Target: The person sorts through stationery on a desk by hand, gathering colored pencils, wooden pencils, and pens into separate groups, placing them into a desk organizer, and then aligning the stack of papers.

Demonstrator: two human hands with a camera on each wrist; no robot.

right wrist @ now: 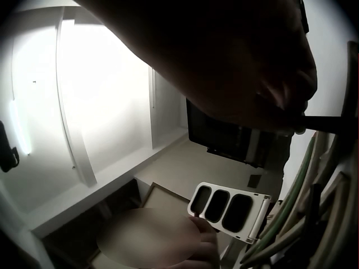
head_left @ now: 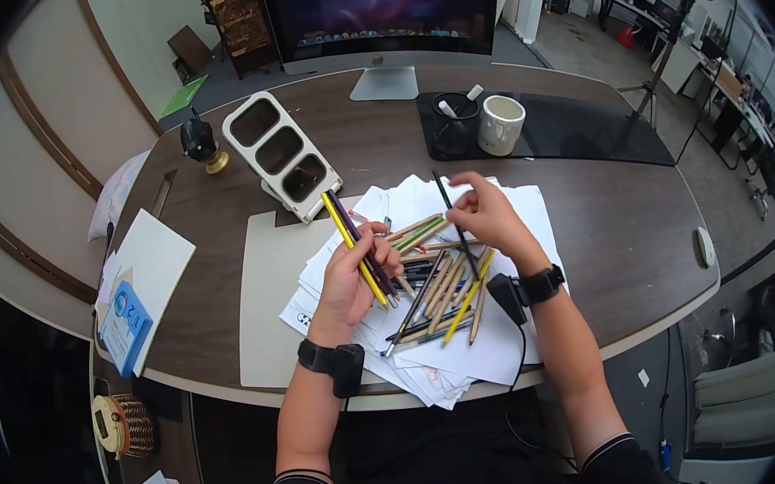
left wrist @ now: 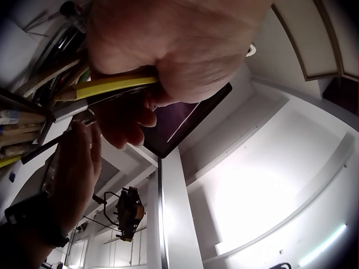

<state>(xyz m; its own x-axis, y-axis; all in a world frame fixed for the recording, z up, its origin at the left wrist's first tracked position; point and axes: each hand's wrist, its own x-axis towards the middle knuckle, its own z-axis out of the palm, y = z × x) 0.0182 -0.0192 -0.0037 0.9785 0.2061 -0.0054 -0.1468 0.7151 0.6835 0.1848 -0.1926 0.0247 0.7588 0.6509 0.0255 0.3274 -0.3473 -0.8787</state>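
In the head view my left hand (head_left: 347, 283) grips a small bundle of pencils, a yellow pencil (head_left: 341, 220) beside dark ones, their upper ends slanting toward the three-compartment holder (head_left: 267, 134). The sharpened tip of a yellow pencil (left wrist: 68, 94) pokes out below that palm in the left wrist view. My right hand (head_left: 496, 227) pinches a black pencil (head_left: 443, 192) between thumb and fingers, above the loose pile. Beneath both hands, pencils (head_left: 444, 294) of wood, black, green and yellow lie scattered over white paper sheets (head_left: 510, 347).
Behind the papers stand a white mug (head_left: 500, 127) and a black cup (head_left: 454, 133) on a dark mat (head_left: 574, 140). A monitor (head_left: 384, 9) rises at the back. Left are a dark figurine (head_left: 200, 140) and a blue booklet (head_left: 127, 325); a mouse (head_left: 705, 247) lies far right.
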